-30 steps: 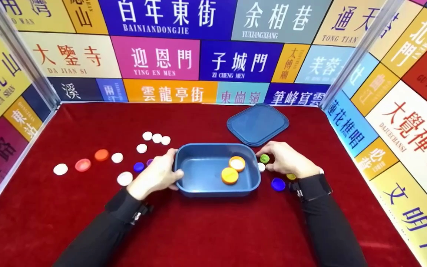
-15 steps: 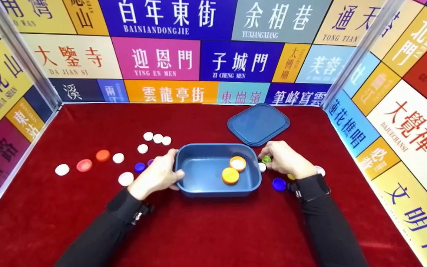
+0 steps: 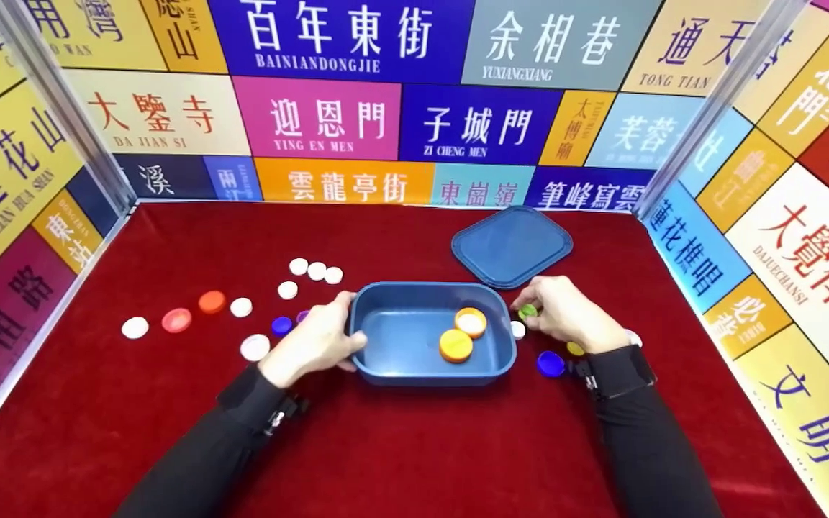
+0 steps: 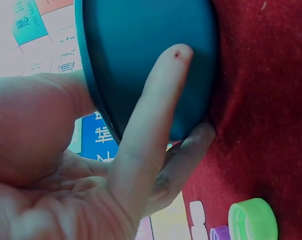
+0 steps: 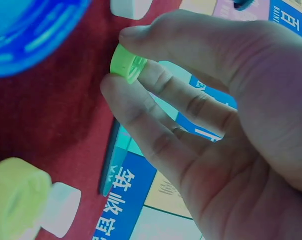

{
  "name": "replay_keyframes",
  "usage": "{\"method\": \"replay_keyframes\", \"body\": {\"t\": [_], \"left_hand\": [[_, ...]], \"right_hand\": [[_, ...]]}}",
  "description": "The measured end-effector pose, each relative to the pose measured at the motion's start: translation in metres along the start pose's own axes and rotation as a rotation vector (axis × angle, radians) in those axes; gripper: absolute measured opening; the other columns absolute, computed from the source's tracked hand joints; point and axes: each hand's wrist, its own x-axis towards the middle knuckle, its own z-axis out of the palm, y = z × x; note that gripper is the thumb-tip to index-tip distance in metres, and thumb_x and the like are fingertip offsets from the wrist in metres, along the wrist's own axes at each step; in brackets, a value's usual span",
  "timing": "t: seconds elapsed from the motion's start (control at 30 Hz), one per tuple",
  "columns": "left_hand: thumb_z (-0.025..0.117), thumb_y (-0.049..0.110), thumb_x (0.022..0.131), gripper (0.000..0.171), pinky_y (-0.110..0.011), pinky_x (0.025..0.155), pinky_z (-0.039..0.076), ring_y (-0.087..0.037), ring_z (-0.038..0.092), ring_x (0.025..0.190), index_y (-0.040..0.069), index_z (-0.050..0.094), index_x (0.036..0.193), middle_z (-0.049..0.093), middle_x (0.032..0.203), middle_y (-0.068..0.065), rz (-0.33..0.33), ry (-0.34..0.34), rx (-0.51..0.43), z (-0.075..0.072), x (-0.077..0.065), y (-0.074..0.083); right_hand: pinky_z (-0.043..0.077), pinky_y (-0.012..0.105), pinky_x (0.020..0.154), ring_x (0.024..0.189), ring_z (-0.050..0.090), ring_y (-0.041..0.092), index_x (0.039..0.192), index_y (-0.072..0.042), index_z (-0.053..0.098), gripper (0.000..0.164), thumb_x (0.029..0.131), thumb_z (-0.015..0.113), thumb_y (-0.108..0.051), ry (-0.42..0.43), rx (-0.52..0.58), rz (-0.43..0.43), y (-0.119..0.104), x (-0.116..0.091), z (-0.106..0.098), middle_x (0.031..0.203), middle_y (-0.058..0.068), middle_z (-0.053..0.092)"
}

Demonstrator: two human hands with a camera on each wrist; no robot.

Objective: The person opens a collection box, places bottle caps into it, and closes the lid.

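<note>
A blue rectangular container [image 3: 432, 379] stands on the red cloth with two orange bottle caps [image 3: 455, 345] inside, toward its right end. My left hand [image 3: 314, 342] grips its left end, thumb over the rim and fingers along the outer wall [image 4: 165, 27]. Just beyond the right end, my right hand [image 3: 569, 309] pinches a small green bottle cap [image 5: 122, 64] between thumb and fingertips. Beside those fingertips a white cap [image 3: 518, 329] lies close to the container wall. Nearer to me are a blue cap [image 3: 550, 363] and a yellow cap [image 3: 575, 348], partly covered by the right wrist.
The blue lid [image 3: 512, 247] lies flat behind the container's right end. Left of the container are scattered caps: several white ones [image 3: 316, 270], a pinkish-red one [image 3: 176, 320], an orange-red one [image 3: 212, 302] and a blue one [image 3: 281, 326]. Printed panels [image 3: 328, 119] wall the back and sides.
The head view has shifted a little, sliding the whole scene right. The right hand's fingertips have drawn in around the green cap. My left hand keeps its grip on the container.
</note>
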Motion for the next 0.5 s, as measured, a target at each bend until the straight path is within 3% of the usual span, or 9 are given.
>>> {"method": "replay_keyframes", "body": {"t": [0.23,0.5], "left_hand": [[0.075,0.0,0.104,0.064,-0.041,0.068,0.074,-0.033,0.089,0.081,-0.002,0.049,0.162,0.072,0.146,-0.034,0.005,-0.002,-0.002,0.001,0.0,0.001],[0.075,0.0,0.104,0.065,-0.041,0.069,0.074,-0.034,0.089,0.085,-0.003,0.047,0.163,0.071,0.148,-0.034,-0.004,-0.008,0.001,-0.002,0.0,0.001]], "right_hand": [[0.068,0.053,0.091,0.106,0.075,0.04,0.123,-0.003,0.09,0.025,0.099,0.084,-0.001,0.073,-0.036,-0.009,-0.011,-0.006,-0.015,0.117,0.019,0.083],[0.072,0.05,0.089,0.098,0.079,0.035,0.125,-0.006,0.089,0.025,0.101,0.084,0.0,0.209,-0.012,-0.126,-0.04,-0.01,-0.025,0.118,0.016,0.08]]}}
